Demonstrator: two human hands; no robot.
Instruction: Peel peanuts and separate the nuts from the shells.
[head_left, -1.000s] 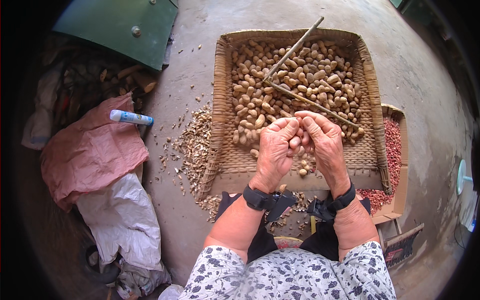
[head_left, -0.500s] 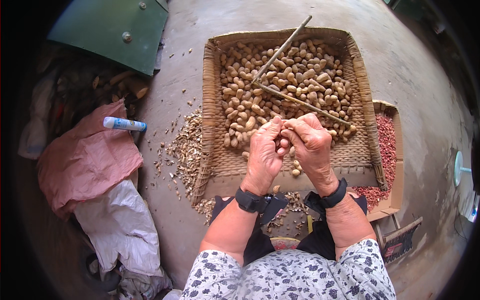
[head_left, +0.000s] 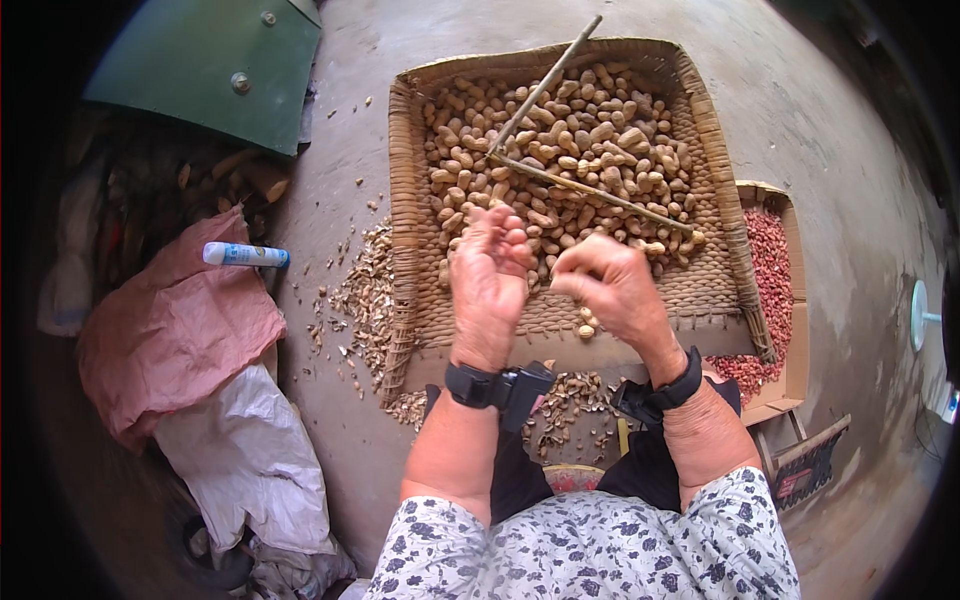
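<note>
Over the near part of a woven tray (head_left: 735,260), my left hand (head_left: 488,285) is turned palm up, fingers loosely curled and the palm bare. My right hand (head_left: 615,295) is beside it, thumb and fingertips drawn together in a pinch; whatever sits between them is too small or hidden to name. A heap of unshelled peanuts (head_left: 590,140) fills the far part of the tray. A bent stick (head_left: 590,190) lies across the heap. A few loose peanuts (head_left: 586,328) rest near the tray's front edge, below my right hand.
Broken peanut shells (head_left: 370,285) litter the floor left of the tray. Red shelled kernels (head_left: 768,290) fill a cardboard box (head_left: 797,330) at the right. Further left are a pink sack (head_left: 185,320), a white sack (head_left: 250,440), a spray can (head_left: 247,255) and a green metal panel (head_left: 205,70).
My hands have parted from their shared pinch. The left has moved left and turned palm up; the right has dropped slightly lower. The whole view has shifted a little.
</note>
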